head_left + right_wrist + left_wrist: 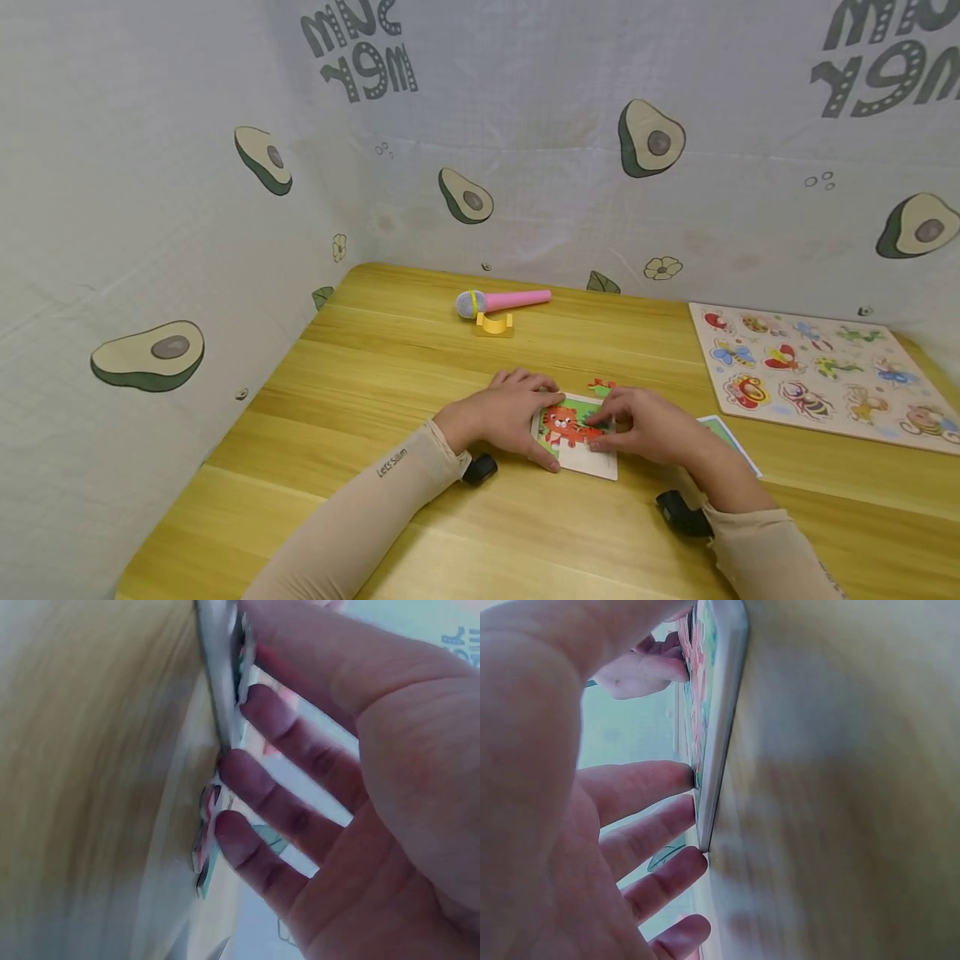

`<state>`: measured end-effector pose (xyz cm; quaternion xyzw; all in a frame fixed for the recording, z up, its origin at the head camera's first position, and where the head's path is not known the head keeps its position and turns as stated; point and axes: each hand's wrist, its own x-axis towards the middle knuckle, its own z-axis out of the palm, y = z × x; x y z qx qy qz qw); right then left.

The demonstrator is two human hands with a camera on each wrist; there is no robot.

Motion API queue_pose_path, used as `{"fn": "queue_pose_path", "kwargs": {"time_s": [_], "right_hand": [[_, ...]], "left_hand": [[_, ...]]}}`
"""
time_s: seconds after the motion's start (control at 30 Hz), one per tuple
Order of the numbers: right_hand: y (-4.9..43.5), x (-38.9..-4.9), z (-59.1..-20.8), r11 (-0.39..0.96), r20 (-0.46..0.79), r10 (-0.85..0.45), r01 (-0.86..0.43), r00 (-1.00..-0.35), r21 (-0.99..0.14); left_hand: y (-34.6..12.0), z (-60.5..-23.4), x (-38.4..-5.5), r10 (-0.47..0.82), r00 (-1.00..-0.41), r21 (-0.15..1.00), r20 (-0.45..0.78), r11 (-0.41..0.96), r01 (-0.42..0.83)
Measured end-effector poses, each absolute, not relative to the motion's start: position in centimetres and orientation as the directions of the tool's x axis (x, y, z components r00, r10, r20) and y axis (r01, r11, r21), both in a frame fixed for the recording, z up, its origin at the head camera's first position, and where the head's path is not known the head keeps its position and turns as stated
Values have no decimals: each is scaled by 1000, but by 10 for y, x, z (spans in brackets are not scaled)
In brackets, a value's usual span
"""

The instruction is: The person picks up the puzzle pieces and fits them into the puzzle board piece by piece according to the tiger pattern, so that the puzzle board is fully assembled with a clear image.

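1. Near the far edge of the table [352, 400], toward its left corner, a yellow stand [493, 326] is placed; just behind it lies a pink microphone [517, 299], its grey head pointing left.
2. The left hand [513, 412] is open with fingers spread; thumb and forefinger rest at the left corners of the puzzle board [592, 463]. The left wrist view shows what the head view hides: nearly straight fingertips touching the side of this board.
3. The puzzle board lies flat, well away from the table's far edge, between both hands. It shows a red tiger on green, with white surface along the near side.
4. Just beyond its far edge lies a red and green loose piece [602, 387]; whether it is one piece or two, I cannot tell.
5. The right hand [648, 425] pinches a puzzle piece [245, 667] between thumb and forefinger, over the board's right side. Only the right wrist view shows this piece's thin edge and the other fingers, loosely bent.
6. Beside the right forearm lies a green card [731, 442], partly covered.
7. By the table's far right corner lies a wooden insect board [825, 367].
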<state>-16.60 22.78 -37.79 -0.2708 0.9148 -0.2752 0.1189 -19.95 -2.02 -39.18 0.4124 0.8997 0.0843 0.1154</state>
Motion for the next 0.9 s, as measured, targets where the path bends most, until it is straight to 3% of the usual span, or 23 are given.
{"fn": "queue_pose_path", "kwargs": {"time_s": [0.47,0.9], "right_hand": [[225,-167,-382,705,-27,-566,-466,-824,-535],[226,-164,-378,665,-16,-648,-555,-762,-499]], "left_hand": [[-20,-394,-200,759,-637,247,-138,649,720],[-20,-396,-200,759,-636,248,-135,648,720]]}}
